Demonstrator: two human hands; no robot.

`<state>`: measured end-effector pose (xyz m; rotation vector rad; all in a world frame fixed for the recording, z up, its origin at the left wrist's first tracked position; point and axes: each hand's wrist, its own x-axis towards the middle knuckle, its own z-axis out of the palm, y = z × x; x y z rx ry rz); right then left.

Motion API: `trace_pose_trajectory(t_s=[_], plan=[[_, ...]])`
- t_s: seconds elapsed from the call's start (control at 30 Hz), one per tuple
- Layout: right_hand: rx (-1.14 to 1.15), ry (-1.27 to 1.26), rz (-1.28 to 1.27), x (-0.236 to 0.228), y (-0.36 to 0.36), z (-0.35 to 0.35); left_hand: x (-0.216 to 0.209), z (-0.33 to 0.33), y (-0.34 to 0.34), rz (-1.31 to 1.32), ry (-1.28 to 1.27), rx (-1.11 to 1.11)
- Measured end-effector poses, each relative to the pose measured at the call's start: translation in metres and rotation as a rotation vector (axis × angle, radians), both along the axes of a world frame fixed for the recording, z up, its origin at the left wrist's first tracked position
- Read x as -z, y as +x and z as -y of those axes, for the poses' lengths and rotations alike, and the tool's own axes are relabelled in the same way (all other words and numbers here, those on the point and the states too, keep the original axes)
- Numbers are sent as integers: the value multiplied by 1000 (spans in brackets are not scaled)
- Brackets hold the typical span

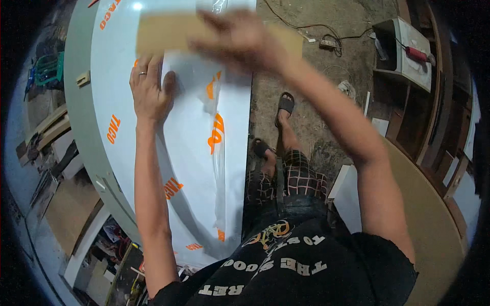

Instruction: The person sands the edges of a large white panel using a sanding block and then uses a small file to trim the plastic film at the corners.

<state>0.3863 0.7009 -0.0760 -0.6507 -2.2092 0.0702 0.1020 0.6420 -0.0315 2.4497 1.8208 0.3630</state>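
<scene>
A large white sheet [191,137] with orange printing lies along the work table, and a wrinkled strip of clear film [219,168] runs down its right part. Across its far end is a flat tan board [166,33], its right end reaching past the sheet's edge. My left hand [152,92], with a ring on one finger, lies flat on the sheet, thumb apart, fingertips at the board's near edge. Over the board's middle, my right hand [237,41] is smeared by motion. Whether it grips the board or only passes over it is unclear.
Left of the sheet, the grey-green tabletop [81,115] carries a small cream-coloured block [82,78]. A power outlet box [327,44] with a cord lies on the floor at right. Beyond it, a red-handled tool [416,53] rests on a white open box [400,48].
</scene>
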Motion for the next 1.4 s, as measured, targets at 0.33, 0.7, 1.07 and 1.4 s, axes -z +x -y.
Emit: trace_pose_trajectory(t_s=[0.33,0.7,1.07,1.4], plan=[[-148,-283,-74,11,45,161,-2,1,-6,-33,-36,-54],[24,-102,-42,11,79,-14,4,-11,-10,183,-88,-121],[64,-107,-34,-13,35,-175,24,-157,67,-6,99,-20],[-82,-227,12,8,76,34,17,-152,56,26,30,-108]])
